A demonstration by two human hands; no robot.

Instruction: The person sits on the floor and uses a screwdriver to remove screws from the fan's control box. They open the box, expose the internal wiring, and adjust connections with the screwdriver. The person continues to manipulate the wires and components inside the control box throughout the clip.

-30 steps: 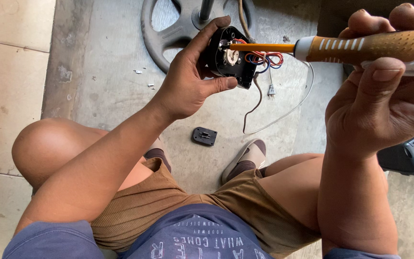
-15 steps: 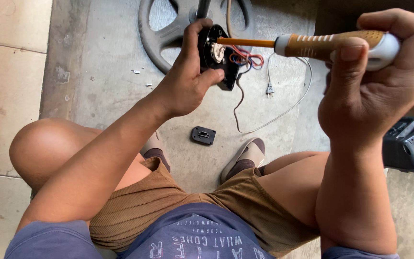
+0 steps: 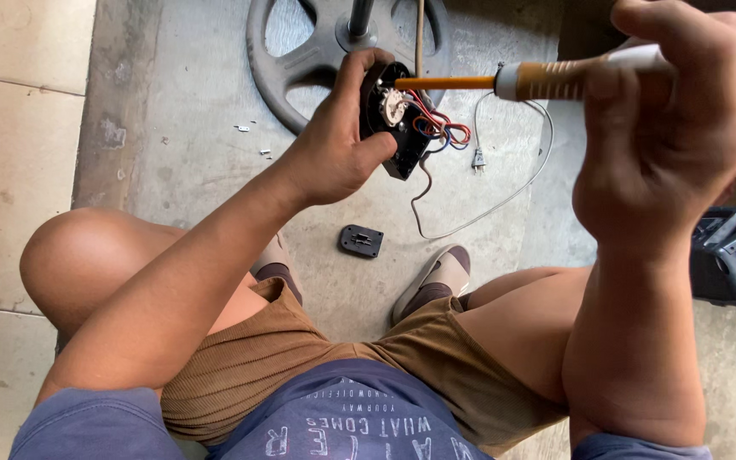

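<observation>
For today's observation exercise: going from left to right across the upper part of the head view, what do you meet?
Left hand → black switch housing with coloured wires → orange-shafted screwdriver → right hand.

Bare concrete floor (image 3: 172,153) lies open to the left of the round stand base (image 3: 300,60), apart from a few small bits (image 3: 253,140). Ahead, that base and its pole (image 3: 359,17) block the way. Below the raised hands, a thin cord (image 3: 504,192) with its plug (image 3: 477,160) loops across the floor, and a small black cover (image 3: 360,241) lies just before the feet (image 3: 436,277). A dark box (image 3: 734,255) closes off the right side.
</observation>
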